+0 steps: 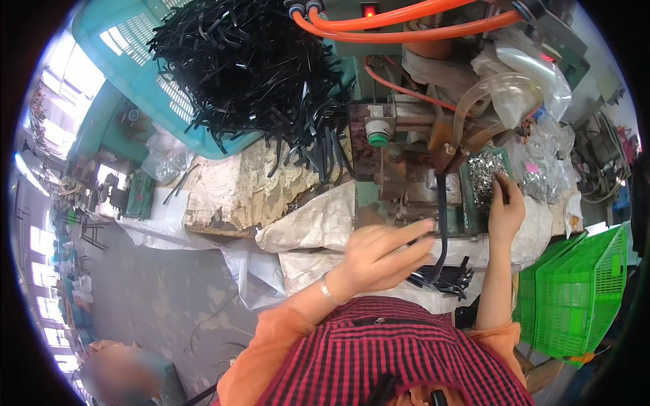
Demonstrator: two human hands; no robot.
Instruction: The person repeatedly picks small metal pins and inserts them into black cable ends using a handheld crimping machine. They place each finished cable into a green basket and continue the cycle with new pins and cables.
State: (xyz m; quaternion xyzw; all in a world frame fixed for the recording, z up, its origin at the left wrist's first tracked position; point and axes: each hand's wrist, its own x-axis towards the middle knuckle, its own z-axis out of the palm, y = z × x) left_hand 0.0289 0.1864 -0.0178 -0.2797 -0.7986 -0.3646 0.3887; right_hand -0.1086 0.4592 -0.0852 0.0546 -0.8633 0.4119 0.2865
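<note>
A long black strip (442,210) hangs from the working head of a bench press (413,172), its lower end over my lap. My left hand (382,260) is beside it, fingers stretched out and apart, the fingertips near the strip; I see nothing held in them. At the tray of small shiny metal pieces (483,177), my right hand (508,213) bends its fingers together at the tray's right edge. Whatever is between those fingertips is too small to make out. A bundle of black strips (443,281) lies below the press, close to my apron.
A large teal basket (122,40) heaped with black strips (244,74) leans at the back left. Orange air hoses (406,24) cross above the press. Clear plastic bags (542,162) lie right of the tray. Green crates (575,291) stand at the lower right.
</note>
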